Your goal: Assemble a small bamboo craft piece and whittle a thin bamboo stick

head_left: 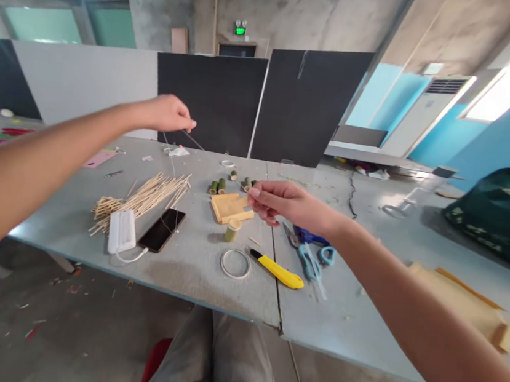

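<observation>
My left hand (pixel 171 114) is raised above the table's far side, its fingers pinched on a thin thread (pixel 202 147). The thread runs down to the right toward my right hand (pixel 281 202), whose thumb and forefinger are closed on it. A loose length also hangs from my left hand toward the phone (pixel 163 230). Just beside my right hand lies a small wooden frame (pixel 219 208), with short green bamboo pieces (pixel 222 186) behind it. In front stands a small pale yellow-green cylinder (pixel 232 230), perhaps a bamboo piece.
A white power bank (pixel 122 232) is cabled to the phone, beside a heap of thin sticks (pixel 149 196). Nearer me lie a wire ring (pixel 235 263) and a yellow utility knife (pixel 280 272). Pliers (pixel 291 235) and blue scissors (pixel 310 263) lie under my right forearm. A dark bag (pixel 503 215) sits far right.
</observation>
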The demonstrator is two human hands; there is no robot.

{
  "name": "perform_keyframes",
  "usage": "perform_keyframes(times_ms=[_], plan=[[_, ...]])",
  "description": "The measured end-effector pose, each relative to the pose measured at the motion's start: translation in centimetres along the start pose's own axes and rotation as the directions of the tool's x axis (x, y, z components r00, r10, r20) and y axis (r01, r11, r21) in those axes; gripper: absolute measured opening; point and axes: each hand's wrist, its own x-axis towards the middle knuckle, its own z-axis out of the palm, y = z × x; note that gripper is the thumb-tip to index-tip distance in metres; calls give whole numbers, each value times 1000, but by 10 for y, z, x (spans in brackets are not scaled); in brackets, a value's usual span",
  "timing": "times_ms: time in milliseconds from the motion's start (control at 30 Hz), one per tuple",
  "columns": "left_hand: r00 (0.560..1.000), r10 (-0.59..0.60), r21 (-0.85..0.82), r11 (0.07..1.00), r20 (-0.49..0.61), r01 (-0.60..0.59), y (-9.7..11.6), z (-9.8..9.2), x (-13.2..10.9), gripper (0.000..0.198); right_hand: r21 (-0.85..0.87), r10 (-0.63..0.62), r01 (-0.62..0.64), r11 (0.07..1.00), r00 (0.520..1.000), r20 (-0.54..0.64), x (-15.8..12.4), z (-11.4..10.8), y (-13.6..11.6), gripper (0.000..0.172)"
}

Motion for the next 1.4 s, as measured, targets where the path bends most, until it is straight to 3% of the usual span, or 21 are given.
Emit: perform_keyframes(times_ms=[67, 233, 367, 467, 567, 633, 733, 833, 900, 1033, 1400], plan=[[995, -36, -49, 998, 88, 40, -13, 46, 11, 33, 28, 6, -5, 1000, 999, -41, -8, -3, 22, 27], [984, -64, -99, 992, 165, 82, -28, 154, 24, 31, 125, 89, -65, 990, 975, -203, -6, -9, 73, 46], [980, -102, -166, 978, 173, 131, -23, 203, 25, 32, 216, 162, -106, 971, 952, -261, 14, -5, 101, 49], [990, -112, -219, 967, 86, 128, -10, 213, 16, 33, 282, 134, -25, 959, 918, -373, 33, -1, 118, 49], [994, -90, -283, 957, -64, 68, 9, 210, -7, 37, 277, 107, 29, 960, 880, -463, 46, 4, 131, 53], [989, -42, -481, 876, -143, -32, 24, 209, -28, 33, 256, 103, 30, 966, 866, -490, 49, 7, 135, 55], [996, 57, -686, 728, 66, 4, 42, 217, -56, 33, 238, 105, 20, 971, 858, -502, 48, 11, 137, 54], [981, 130, -777, 628, 145, 32, 49, 234, -71, 31, 229, 91, 30, 973, 862, -499, 47, 17, 141, 49], [971, 178, -814, 581, 160, 28, 48, 246, -75, 32, 221, 88, 27, 975, 866, -493, 48, 20, 144, 44], [978, 164, -825, 566, 126, 11, 45, 260, -77, 33, 210, 84, 21, 977, 876, -476, 51, 24, 152, 41], [976, 132, -872, 483, 171, 87, 53, 271, -78, 32, 210, 73, 29, 977, 886, -458, 52, 25, 158, 41]])
